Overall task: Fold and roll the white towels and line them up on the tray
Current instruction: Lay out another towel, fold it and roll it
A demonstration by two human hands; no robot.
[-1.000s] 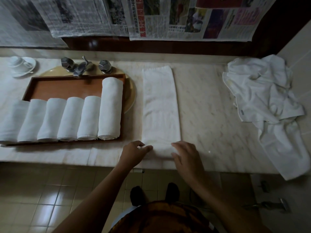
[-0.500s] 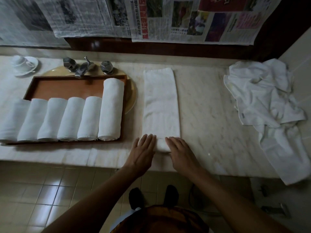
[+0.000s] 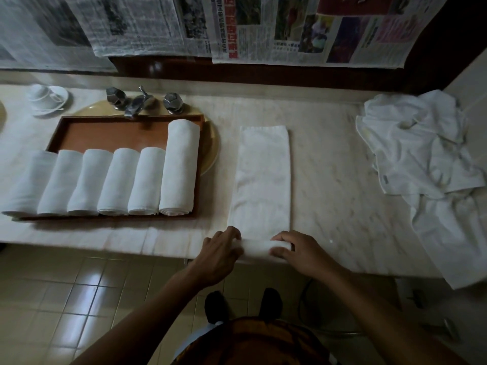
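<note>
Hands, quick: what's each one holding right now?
Left hand: grips the rolled near end of the towel.
Right hand: grips the same roll.

Open lane: pale marble counter (image 3: pixel 326 180), centre right, between flat folded white towel strip (image 3: pixel 263 175) and crumpled white towel heap (image 3: pixel 421 159).
Left block: brown wooden tray (image 3: pixel 110 133) carrying rolled white towels (image 3: pixel 147 180); its far part bare.

Both bare forearms reach forward and converge, the left from the lower left and the right from the lower right. The left hand (image 3: pixel 220 250) lies knuckles up, fingers curled over the left end of the towel (image 3: pixel 263 180) roll. The right hand (image 3: pixel 303 252) mirrors it at the right end, fingers curled over the top and thumb on the near side. The fingertips are slightly blurred.
</note>
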